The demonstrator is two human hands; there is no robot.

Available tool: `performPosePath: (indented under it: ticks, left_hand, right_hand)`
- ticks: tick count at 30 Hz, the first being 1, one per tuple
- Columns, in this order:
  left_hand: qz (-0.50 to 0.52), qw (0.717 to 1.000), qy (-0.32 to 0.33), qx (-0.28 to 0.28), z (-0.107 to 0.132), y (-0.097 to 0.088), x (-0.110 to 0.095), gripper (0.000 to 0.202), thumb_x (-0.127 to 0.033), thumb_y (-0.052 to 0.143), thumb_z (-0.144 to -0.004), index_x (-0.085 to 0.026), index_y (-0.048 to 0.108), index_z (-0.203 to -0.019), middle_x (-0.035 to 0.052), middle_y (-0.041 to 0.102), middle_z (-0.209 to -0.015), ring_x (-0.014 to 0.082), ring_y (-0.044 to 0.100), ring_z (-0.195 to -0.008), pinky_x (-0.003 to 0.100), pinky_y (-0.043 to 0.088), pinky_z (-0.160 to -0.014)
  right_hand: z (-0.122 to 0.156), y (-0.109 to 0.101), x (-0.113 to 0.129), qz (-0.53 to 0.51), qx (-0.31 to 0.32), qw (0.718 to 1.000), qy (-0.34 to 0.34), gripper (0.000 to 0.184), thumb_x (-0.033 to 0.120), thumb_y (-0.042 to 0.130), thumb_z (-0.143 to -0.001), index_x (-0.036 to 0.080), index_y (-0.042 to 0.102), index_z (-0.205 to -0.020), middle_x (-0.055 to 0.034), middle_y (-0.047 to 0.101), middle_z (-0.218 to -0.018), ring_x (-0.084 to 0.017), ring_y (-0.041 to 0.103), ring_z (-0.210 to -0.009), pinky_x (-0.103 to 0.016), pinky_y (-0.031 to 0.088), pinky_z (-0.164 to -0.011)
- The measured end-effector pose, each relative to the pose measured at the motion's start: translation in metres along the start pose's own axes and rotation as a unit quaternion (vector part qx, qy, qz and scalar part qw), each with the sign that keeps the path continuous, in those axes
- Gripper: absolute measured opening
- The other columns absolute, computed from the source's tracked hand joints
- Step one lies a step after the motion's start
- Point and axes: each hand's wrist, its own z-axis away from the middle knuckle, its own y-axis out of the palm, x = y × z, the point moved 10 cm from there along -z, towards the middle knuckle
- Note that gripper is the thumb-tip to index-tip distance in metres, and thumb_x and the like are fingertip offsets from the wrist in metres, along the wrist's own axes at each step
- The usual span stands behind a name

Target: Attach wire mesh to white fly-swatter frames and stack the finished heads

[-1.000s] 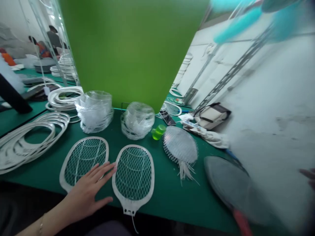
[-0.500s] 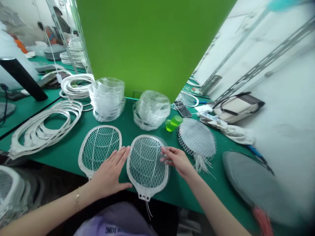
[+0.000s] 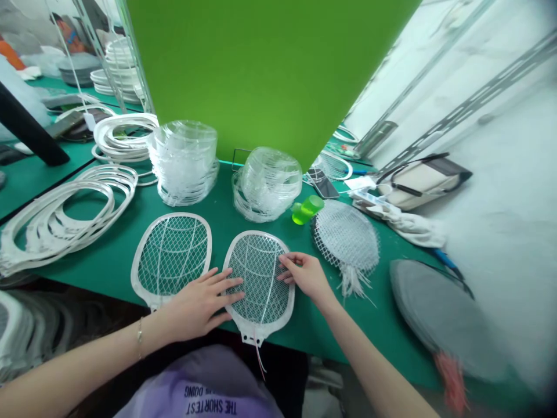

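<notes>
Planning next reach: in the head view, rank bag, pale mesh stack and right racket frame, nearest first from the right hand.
1. Right racket frame: partly under the right hand.
2. Pale mesh stack: right of that hand.
3. Bag: far right.

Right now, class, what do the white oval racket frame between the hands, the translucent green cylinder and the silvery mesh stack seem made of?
White racket frame: probably moulded plastic, satin; smooth, even rim.
Green cylinder: plastic or glass, glossy; looks see-through.
Mesh stack: likely metal, dull sheen; silvery, thin regular strands; plastic possible.
</notes>
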Motion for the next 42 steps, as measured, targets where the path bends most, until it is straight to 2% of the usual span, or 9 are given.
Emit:
performPosePath:
  ticks: [3, 6, 12, 16, 20, 26, 31, 37, 42]
  left_hand:
    - [-0.001, 1.0, 0.006, -0.014, 0.0, -0.001, -0.001, 0.045, -0.035, 0.052, -0.102, -0.03, 0.049, -0.146, 0.0017, 0.042, -0.158, 0.0299, 0.032, -0.148, 0.051, 0.029, -0.121]
    - [-0.006, 1.0, 0.012, -0.026, -0.001, 0.001, 0.0, 0.044, -0.035, 0.05, -0.103, -0.028, 0.048, -0.147, 0.0032, 0.043, -0.157, 0.03, 0.031, -0.149, 0.051, 0.03, -0.12]
    - [-0.026, 0.999, 0.008, -0.031, -0.016, -0.006, -0.003, 0.047, -0.031, 0.052, -0.099, -0.021, 0.05, -0.145, 0.0073, 0.043, -0.157, 0.033, 0.026, -0.15, 0.054, 0.026, -0.121]
    - [-0.014, 0.998, 0.051, -0.015, -0.039, -0.013, -0.031, 0.067, -0.024, 0.057, -0.084, -0.016, 0.043, -0.149, 0.0096, 0.034, -0.162, 0.0321, 0.028, -0.15, 0.053, 0.023, -0.122]
    - [0.005, 1.0, 0.026, 0.003, -0.061, -0.011, -0.037, 0.049, -0.022, 0.053, -0.086, -0.014, 0.058, -0.135, 0.0131, 0.055, -0.146, 0.0315, 0.052, -0.133, 0.047, 0.045, -0.109]
    - [0.035, 0.999, -0.01, 0.014, -0.069, -0.008, -0.028, 0.043, -0.037, 0.066, -0.084, -0.018, 0.065, -0.123, 0.0104, 0.06, -0.137, 0.0308, 0.057, -0.122, 0.043, 0.054, -0.096]
    - [0.043, 0.998, -0.02, 0.033, -0.074, -0.009, -0.026, 0.052, -0.044, 0.078, -0.074, -0.018, 0.066, -0.117, 0.0098, 0.062, -0.128, 0.0309, 0.057, -0.114, 0.044, 0.056, -0.09]
    - [0.055, 0.997, -0.028, 0.045, -0.074, -0.009, -0.022, 0.054, -0.042, 0.08, -0.072, -0.019, 0.066, -0.119, 0.0084, 0.06, -0.129, 0.0303, 0.056, -0.117, 0.044, 0.056, -0.091]
    - [0.056, 0.997, -0.018, 0.046, -0.074, -0.008, -0.022, 0.054, -0.04, 0.079, -0.071, -0.019, 0.065, -0.119, 0.0086, 0.06, -0.129, 0.0303, 0.055, -0.117, 0.041, 0.055, -0.091]
  right_hand:
    - [0.013, -0.022, 0.013, 0.063, -0.065, 0.995, -0.034, 0.041, 0.047, 0.074, -0.08, 0.016, 0.067, -0.104, -0.0076, 0.071, -0.087, -0.021, 0.07, -0.067, -0.032, 0.056, -0.059]
    - [0.051, -0.038, 0.046, 0.213, -0.177, 0.944, -0.179, 0.046, 0.054, 0.061, -0.088, 0.019, 0.063, -0.118, -0.0118, 0.069, -0.109, -0.028, 0.067, -0.097, -0.04, 0.056, -0.077]
    - [0.108, 0.026, 0.038, 0.375, -0.095, 0.844, -0.372, 0.03, 0.039, 0.044, -0.102, 0.023, 0.069, -0.1, -0.0078, 0.073, -0.108, -0.028, 0.067, -0.107, -0.06, 0.037, -0.11]
    - [0.114, 0.034, 0.03, 0.402, -0.12, 0.823, -0.384, 0.03, 0.032, 0.042, -0.103, 0.021, 0.07, -0.105, -0.0096, 0.073, -0.114, -0.03, 0.066, -0.112, -0.061, 0.038, -0.109]
    - [0.143, 0.034, 0.032, 0.382, -0.152, 0.815, -0.408, 0.026, 0.032, 0.051, -0.099, 0.021, 0.069, -0.114, -0.0112, 0.071, -0.12, -0.034, 0.062, -0.119, -0.061, 0.039, -0.108]
    - [0.209, 0.046, 0.002, 0.315, -0.223, 0.801, -0.458, 0.028, 0.017, 0.067, -0.089, 0.023, 0.069, -0.116, -0.0079, 0.073, -0.093, -0.025, 0.069, -0.082, -0.039, 0.056, -0.073]
    - [0.208, 0.048, -0.007, 0.269, -0.197, 0.813, -0.478, 0.033, 0.003, 0.057, -0.092, 0.015, 0.068, -0.121, -0.0099, 0.07, -0.092, -0.02, 0.067, -0.08, -0.032, 0.057, -0.069]
    - [0.219, 0.053, 0.011, 0.299, -0.237, 0.763, -0.522, 0.021, 0.006, 0.066, -0.089, 0.013, 0.072, -0.108, -0.0066, 0.074, -0.087, -0.019, 0.066, -0.077, -0.033, 0.055, -0.074]
    - [0.211, 0.067, 0.007, 0.306, -0.22, 0.773, -0.51, 0.021, 0.012, 0.052, -0.098, 0.017, 0.072, -0.101, -0.0059, 0.076, -0.094, -0.022, 0.068, -0.086, -0.035, 0.051, -0.074]
